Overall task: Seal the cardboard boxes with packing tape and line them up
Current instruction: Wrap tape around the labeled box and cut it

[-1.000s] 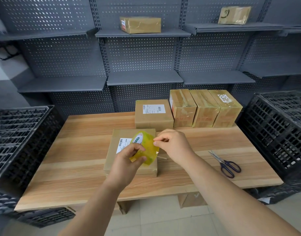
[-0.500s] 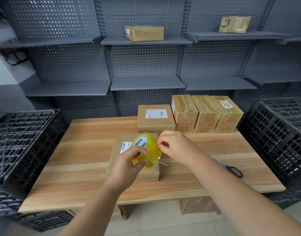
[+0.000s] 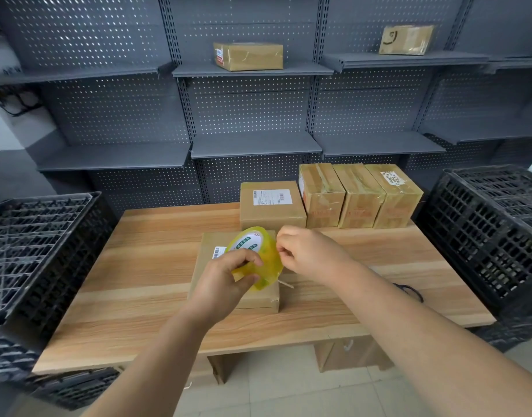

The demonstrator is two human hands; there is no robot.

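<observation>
The yellow tape roll (image 3: 254, 257) is gripped in the left hand (image 3: 225, 279) over a closed cardboard box (image 3: 204, 266) at the centre of the table (image 3: 138, 266), and its rim is pinched at 3 o'clock by the right hand (image 3: 307, 254). At 12 o'clock a labelled box (image 3: 272, 206) is set just beside three taped boxes (image 3: 359, 195), all closed. A black crate (image 3: 39, 245) is seen at 9 o'clock and a second crate (image 3: 493, 230) at 3 o'clock, their contents not discernible.

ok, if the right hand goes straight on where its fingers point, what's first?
Likely the tape roll: the right hand points left, fingertips at its rim; the left hand lies just beyond.
</observation>
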